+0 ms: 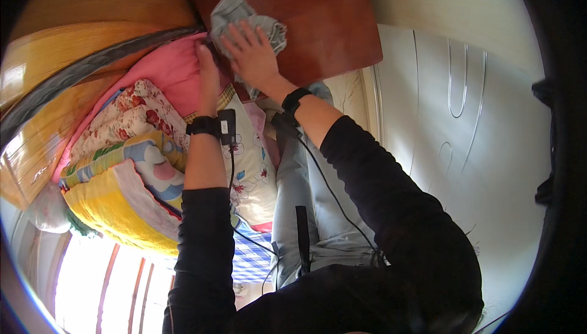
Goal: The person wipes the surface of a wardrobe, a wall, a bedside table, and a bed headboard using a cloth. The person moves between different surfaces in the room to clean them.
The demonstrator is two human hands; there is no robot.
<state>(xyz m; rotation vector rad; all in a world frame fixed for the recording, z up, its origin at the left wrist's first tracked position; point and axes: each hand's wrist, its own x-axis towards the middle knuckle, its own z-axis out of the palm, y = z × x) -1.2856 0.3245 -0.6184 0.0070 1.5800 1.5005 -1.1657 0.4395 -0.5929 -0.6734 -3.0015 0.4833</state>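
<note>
My right hand [253, 56] lies flat with spread fingers on a crumpled grey cloth [229, 10]. The cloth rests on the reddish-brown wooden top [325, 22] near its left edge, and part of it hangs at that edge. My left hand [208, 75] is beside the left edge of the top, next to pink bedding [169, 65]. It is seen edge-on, its fingers partly hidden, and whether it touches the edge I cannot tell. Each wrist wears a black strap with a small device and a cable.
Folded floral bedding [124, 123], a yellow patterned quilt [114, 205] and a flowered pillow [247, 173] are piled at left. A wooden headboard [105, 36] with a dark padded edge curves behind. A white panelled door [440, 104] stands at right.
</note>
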